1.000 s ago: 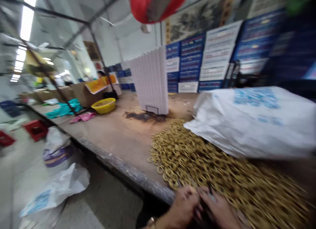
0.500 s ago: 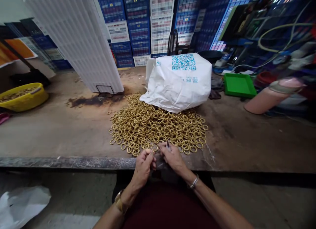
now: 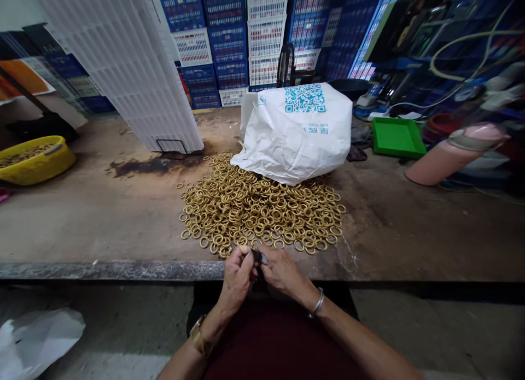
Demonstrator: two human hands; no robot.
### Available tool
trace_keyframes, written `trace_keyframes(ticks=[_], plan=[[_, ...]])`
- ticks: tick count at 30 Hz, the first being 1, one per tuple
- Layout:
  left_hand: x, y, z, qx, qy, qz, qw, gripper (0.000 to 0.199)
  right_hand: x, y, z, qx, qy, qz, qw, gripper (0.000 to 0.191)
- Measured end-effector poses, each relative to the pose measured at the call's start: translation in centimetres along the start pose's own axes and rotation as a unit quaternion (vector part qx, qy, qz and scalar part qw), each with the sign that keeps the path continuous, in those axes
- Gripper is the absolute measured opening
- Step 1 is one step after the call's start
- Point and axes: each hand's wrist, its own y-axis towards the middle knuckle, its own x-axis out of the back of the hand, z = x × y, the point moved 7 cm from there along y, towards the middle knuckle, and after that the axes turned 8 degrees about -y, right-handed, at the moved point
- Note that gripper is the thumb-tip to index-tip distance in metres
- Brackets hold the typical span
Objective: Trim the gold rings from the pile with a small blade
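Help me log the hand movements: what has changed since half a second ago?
The right hand has moved slightly left, closer to the left hand; its small dark tool now points toward that hand instead of upward. The ring pile and white sack look unchanged.

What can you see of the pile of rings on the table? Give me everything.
The pile of rings is many small, gold-coloured, metal-looking rings with open centres. They lie loose and overlapping in a low, spread-out heap, with sparser rings around its edges, near the front edge of the brown table. The white sack covers part of its far side. The left hand and right hand are at its near edge; whether they touch it is unclear.
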Motion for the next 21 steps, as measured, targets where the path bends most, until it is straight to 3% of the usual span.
trace_keyframes(ticks=[6, 9, 13, 17, 21], plan=[[0.2, -0.2, -0.4, -0.01, 0.013, 0.005, 1.0, 0.024, -0.4, 0.3, -0.4, -0.025, -0.036, 0.03, 0.999, 0.02], [-0.4, -1.2, -1.0, 0.014, -0.013, 0.047, 0.999, 0.025, -0.5, 0.8, -1.2, -0.051, -0.068, 0.024, 0.996, 0.023], [-1.4, -2.3, -1.3, 0.066, -0.125, 0.104, 0.985, 0.023, -0.1, 1.5, -2.3, -0.072, -0.097, -0.019, 0.993, 0.019], [-0.8, -1.8, -0.1, 0.123, -0.238, 0.057, 0.962, 0.025, 1.0, 2.1, -2.4, -0.066, -0.107, -0.085, 0.988, 0.029], [-0.3, -1.3, 1.2, 0.148, -0.311, 0.033, 0.938, 0.021, 1.2, 2.9, -2.2, -0.059, -0.16, -0.057, 0.984, 0.035]])
